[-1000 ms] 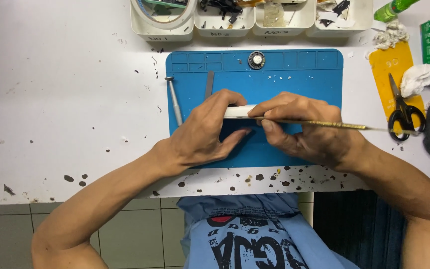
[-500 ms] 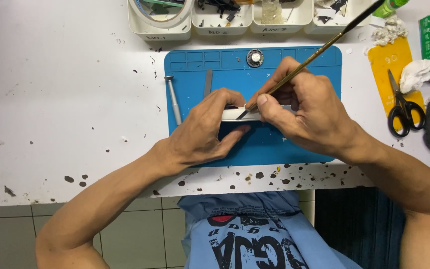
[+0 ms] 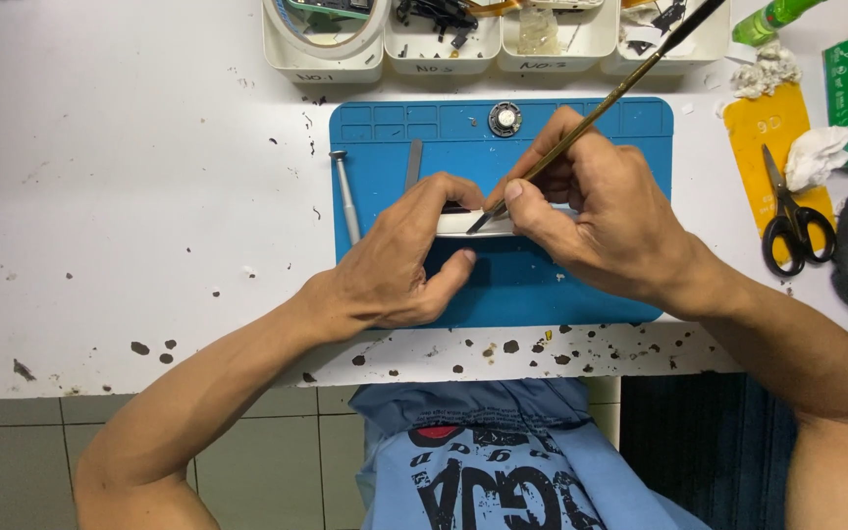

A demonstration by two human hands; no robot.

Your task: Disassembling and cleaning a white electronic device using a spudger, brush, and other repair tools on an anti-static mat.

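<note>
Left hand (image 3: 399,260) is curled shut around a slim white device (image 3: 473,225), thumb below and fingers over its top edge, pinning it on the blue work mat (image 3: 542,285) near the middle of the desk (image 3: 130,196). Right hand (image 3: 596,221) is closed in a pen grip on a thin brass-coloured tool (image 3: 606,103), whose dark tip meets the device's upper edge between the two hands; its shaft slants up toward the desk's far right corner and is cut off by the frame. Most of the device is hidden under the fingers, so its full shape cannot be made out. Just off the mat's left edge lies a small screwdriver (image 3: 345,196), with wide bare desk beyond it toward the left edge. To the right, black-handled scissors (image 3: 792,221) rest on a yellow pad (image 3: 763,147), close to the right forearm. White parts trays (image 3: 444,44) line the far edge, partly cut off. Dark specks dot the near edge.
</note>
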